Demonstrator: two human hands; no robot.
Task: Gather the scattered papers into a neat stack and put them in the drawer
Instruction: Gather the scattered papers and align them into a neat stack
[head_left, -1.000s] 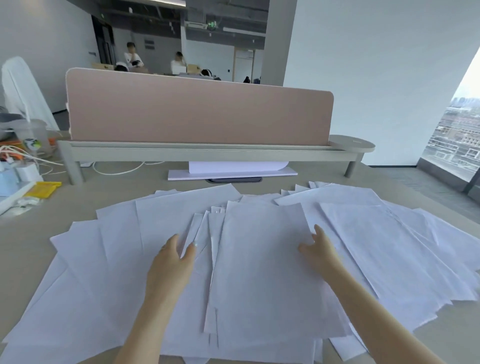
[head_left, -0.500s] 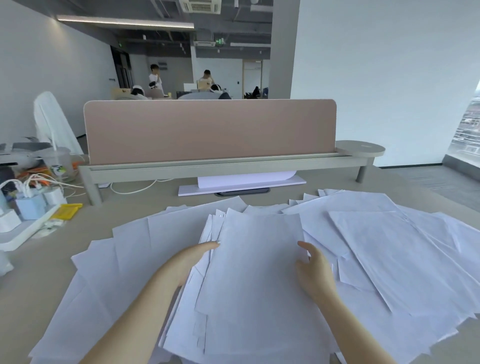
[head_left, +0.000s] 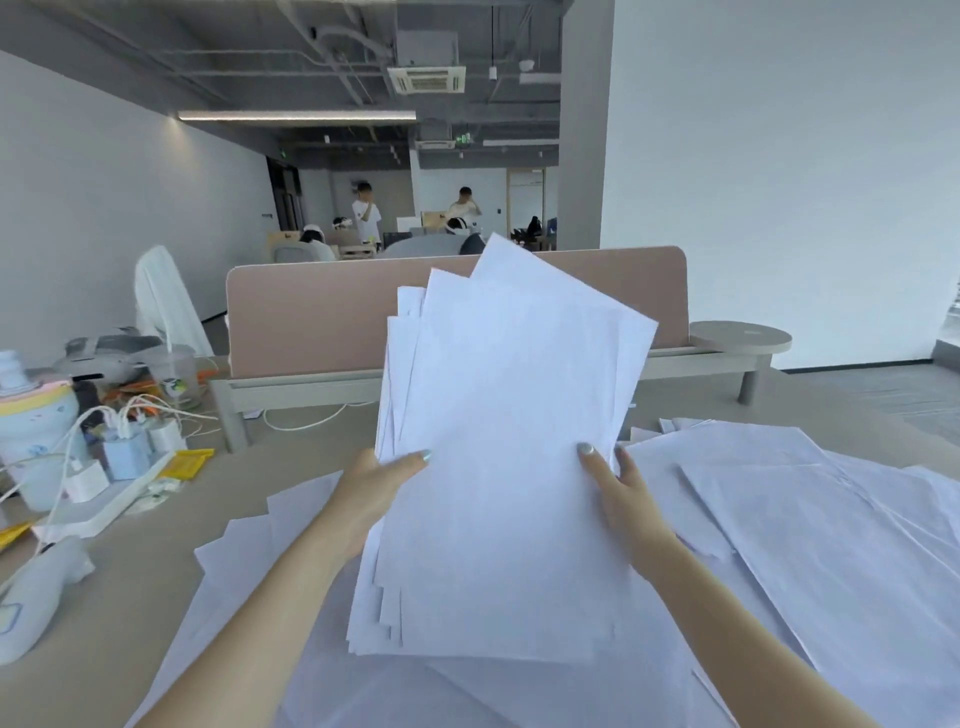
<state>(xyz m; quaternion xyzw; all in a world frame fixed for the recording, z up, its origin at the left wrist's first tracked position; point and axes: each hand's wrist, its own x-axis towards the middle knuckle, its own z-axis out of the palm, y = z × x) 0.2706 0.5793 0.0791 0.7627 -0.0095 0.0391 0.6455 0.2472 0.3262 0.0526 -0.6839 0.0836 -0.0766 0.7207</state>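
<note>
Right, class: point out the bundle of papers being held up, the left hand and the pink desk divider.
bundle of papers (head_left: 509, 467), head view, middle of the front sheet.
left hand (head_left: 376, 480), head view, back of the hand.
pink desk divider (head_left: 311, 317), head view, bare left part of the panel.

Bundle of sheets (head_left: 509, 467), flat on counter (head_left: 130, 582) a second ago, now lifted and tilted up, top edges fanned unevenly, lower edge just above loose papers (head_left: 831, 545) left lying. Left hand (head_left: 371, 486) moved from resting flat on sheets to gripping bundle's left edge, thumb on front. Right hand (head_left: 618, 491) likewise now holds right edge, thumb on front. View raised: more ceiling and room behind now showing.
</note>
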